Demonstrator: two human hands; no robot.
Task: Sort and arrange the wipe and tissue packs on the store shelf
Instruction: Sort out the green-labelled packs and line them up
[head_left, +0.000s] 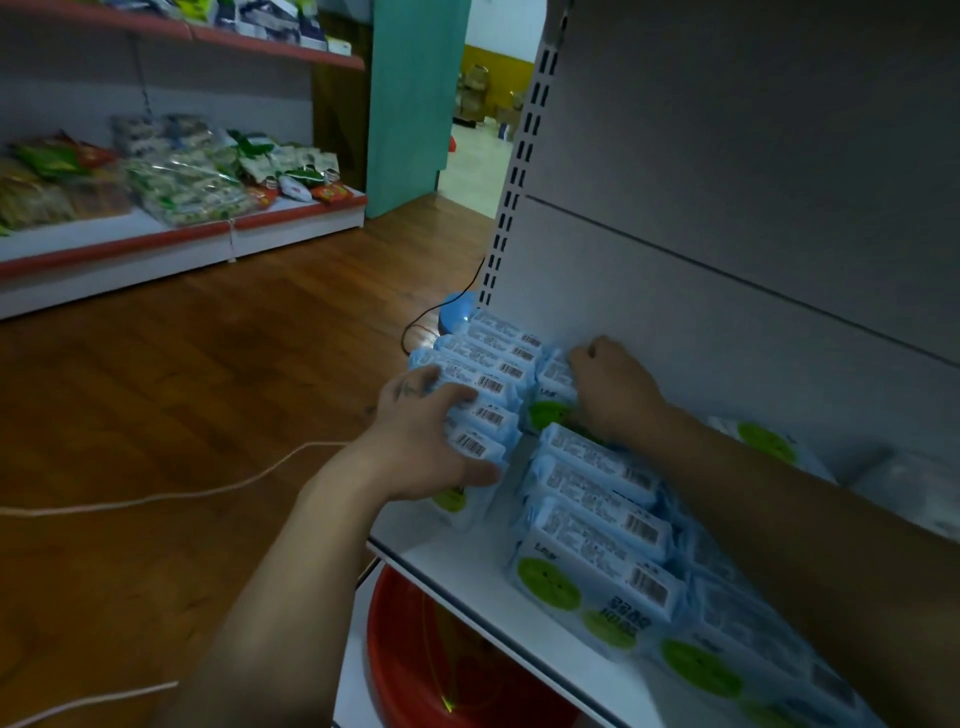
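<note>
Several light-blue wipe packs with green round labels and barcodes stand in rows on the white store shelf. My left hand rests on the left row of packs, fingers spread over their top edges, thumb at the front pack. My right hand reaches to the back of the shelf and grips a pack in the second row, fingers curled over its top. A nearer row of packs runs toward me under my right forearm. Another pack with a green label lies further right.
The grey back panel and slotted upright bound the shelf. A red basin sits on the shelf below. A blue object and cables lie on the wooden floor. Another shelf unit with snack bags stands at the left.
</note>
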